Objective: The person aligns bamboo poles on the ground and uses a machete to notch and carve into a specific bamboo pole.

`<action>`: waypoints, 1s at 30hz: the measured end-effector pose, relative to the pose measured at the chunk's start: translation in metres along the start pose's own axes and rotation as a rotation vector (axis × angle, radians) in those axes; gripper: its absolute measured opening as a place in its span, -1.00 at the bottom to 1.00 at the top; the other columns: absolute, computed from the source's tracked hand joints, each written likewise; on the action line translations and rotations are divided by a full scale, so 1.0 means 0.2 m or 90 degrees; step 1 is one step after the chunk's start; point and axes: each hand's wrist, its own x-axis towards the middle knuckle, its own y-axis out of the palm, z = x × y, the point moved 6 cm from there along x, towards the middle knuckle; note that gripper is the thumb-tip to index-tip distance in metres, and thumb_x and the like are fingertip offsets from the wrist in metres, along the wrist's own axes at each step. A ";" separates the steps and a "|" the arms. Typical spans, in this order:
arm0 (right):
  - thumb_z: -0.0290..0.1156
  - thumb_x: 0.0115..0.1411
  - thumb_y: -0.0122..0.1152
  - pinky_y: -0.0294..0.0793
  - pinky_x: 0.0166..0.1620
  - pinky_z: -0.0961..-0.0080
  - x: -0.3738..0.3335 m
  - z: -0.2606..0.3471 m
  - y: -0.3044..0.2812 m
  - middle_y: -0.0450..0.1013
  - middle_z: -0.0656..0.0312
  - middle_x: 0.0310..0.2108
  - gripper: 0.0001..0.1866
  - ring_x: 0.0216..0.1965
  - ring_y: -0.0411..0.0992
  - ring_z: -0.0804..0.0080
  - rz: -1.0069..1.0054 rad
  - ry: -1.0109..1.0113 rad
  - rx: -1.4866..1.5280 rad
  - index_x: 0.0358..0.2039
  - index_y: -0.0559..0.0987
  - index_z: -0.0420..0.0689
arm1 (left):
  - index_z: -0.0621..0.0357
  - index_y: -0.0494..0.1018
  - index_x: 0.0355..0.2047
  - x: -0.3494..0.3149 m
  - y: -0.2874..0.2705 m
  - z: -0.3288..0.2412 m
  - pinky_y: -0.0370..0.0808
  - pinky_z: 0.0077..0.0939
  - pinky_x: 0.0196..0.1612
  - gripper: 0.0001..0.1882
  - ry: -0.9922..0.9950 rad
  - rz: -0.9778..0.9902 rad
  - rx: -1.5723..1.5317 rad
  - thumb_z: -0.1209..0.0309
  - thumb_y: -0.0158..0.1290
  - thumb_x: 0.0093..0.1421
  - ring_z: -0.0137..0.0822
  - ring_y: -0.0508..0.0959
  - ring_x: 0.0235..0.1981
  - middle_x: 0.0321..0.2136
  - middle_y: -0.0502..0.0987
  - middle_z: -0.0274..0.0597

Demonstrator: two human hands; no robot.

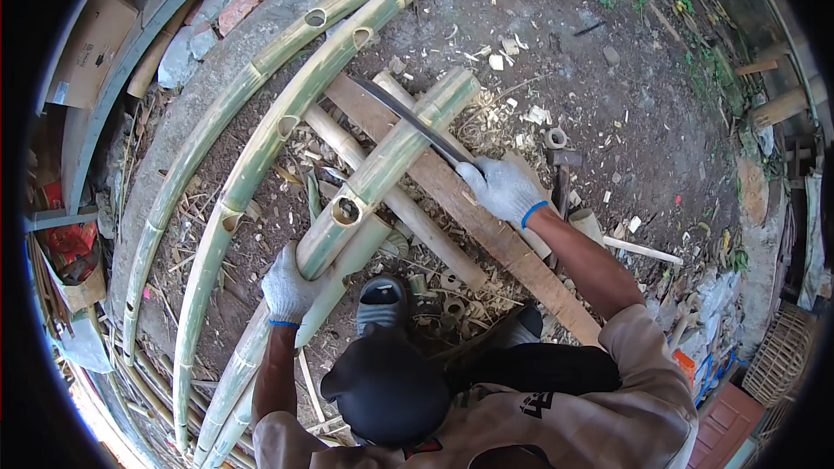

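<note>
A thick green bamboo pole (387,163) runs slantwise in front of me, with a round hole near its middle. My left hand (288,288), in a white glove, is wrapped round it below that hole. My right hand (504,188), also gloved, is closed on a machete (415,122). The long dark blade lies across the upper part of the pole, near its far end; whether it touches cannot be told. Under the pole are a wooden plank (460,198) and thinner round poles (426,224). The machete's handle is mostly hidden in my grip.
Two long bamboo poles with cut holes, one inner (261,165) and one outer (230,104), curve along the left. A hammer (566,159) lies near my right hand. Wood chips (537,115) litter the soil. Rocks (208,9) and a cardboard box (91,48) are at far left.
</note>
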 end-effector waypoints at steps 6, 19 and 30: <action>0.30 0.46 -0.01 0.57 -0.17 -0.13 -0.16 0.27 -0.16 0.63 -0.20 -0.36 -0.27 -0.25 0.64 -0.21 -0.062 -0.217 0.127 -0.12 0.68 -0.24 | 0.21 0.49 0.19 0.00 -0.04 -0.01 0.63 0.04 0.03 -0.12 -0.049 0.035 -0.025 -0.10 0.44 -0.03 0.17 0.70 -0.06 -0.05 0.68 0.16; -0.09 0.41 0.24 0.60 -0.08 -0.04 -0.06 0.10 -0.05 0.65 -0.09 -0.26 -0.59 -0.19 0.65 -0.20 -0.034 -0.027 0.049 0.08 0.47 -0.08 | 0.22 0.49 0.19 -0.01 -0.01 0.03 0.64 0.02 0.03 -0.09 -0.011 -0.033 -0.004 -0.14 0.42 -0.04 0.18 0.71 -0.06 -0.06 0.68 0.19; -0.32 0.42 0.15 0.46 -0.13 -0.21 -0.11 0.17 -0.11 0.55 -0.18 -0.40 -0.84 -0.38 0.55 -0.26 -0.113 -0.125 0.009 -0.07 0.48 -0.09 | 0.21 0.51 0.18 0.01 0.01 0.04 0.64 0.02 0.01 -0.10 0.006 -0.022 0.017 -0.12 0.45 -0.05 0.16 0.71 -0.07 -0.06 0.69 0.12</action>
